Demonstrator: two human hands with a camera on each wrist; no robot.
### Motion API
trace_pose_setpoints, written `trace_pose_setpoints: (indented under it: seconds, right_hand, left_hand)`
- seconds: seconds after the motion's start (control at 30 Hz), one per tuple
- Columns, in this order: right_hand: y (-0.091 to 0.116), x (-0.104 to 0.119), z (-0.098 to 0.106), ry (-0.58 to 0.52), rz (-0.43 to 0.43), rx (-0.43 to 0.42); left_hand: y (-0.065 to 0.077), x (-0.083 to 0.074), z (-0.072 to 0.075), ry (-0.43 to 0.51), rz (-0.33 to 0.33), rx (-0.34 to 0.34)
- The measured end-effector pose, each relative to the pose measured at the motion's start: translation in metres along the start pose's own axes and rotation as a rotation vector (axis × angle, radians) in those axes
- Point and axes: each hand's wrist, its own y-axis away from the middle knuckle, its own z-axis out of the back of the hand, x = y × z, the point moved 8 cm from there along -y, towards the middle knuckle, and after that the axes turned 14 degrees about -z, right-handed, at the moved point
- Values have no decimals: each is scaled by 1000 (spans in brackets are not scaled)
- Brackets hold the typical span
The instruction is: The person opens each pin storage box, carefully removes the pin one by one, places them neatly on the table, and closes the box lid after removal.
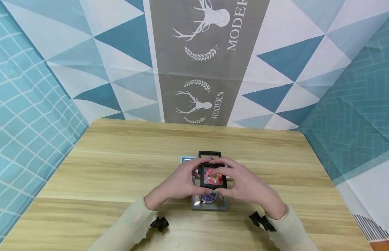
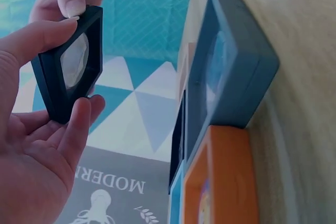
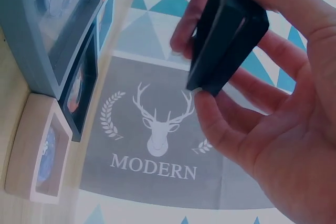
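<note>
Both hands hold a small black display frame (image 1: 222, 184) above the other frames, tilted in the wrist views. Through its clear window shows a red disc (image 1: 217, 181) like a poker chip. My left hand (image 1: 183, 179) pinches the frame at its left side, thumb near, fingers far. On the opposite side my right hand (image 1: 246, 181) grips it likewise, one finger over the window. Below, on the table, lies a grey frame (image 1: 210, 208) with a purple-blue disc (image 1: 208, 198), partly hidden by the held frame and the hands.
Around the grey frame lie another black frame (image 3: 77, 95), a pale pinkish frame (image 3: 32, 142), a light blue frame (image 1: 182, 159) and an orange frame (image 2: 235, 174), close together. The wooden table (image 1: 119, 157) ends at a patterned cloth backdrop (image 1: 194, 80).
</note>
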Motion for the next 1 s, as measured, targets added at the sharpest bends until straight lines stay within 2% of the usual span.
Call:
trace_pose_setpoints:
  seconds: [0.2,0.33,0.5,0.67,0.73,0.87,1.0]
  right_hand:
    - [4,-1,11,-84,39,-77]
    - [5,2,17,-95,91,-120]
    - [3,7,17,-71,173,-131]
    - [3,8,19,-93,184,-142]
    - [3,7,21,-113,178,-151]
    - [4,5,23,-182,149,-164]
    - [2,-1,24,-260,92,-180]
  left_hand:
    - [0,-8,10,100,44,-38]
    - [-4,-25,18,110,48,-37]
    - [-4,-27,19,122,53,-10]
    - [-4,-23,16,148,37,-14]
    - [-3,-15,12,160,16,-9]
    - [1,-1,7,146,2,8]
    - [2,2,7,116,-13,10]
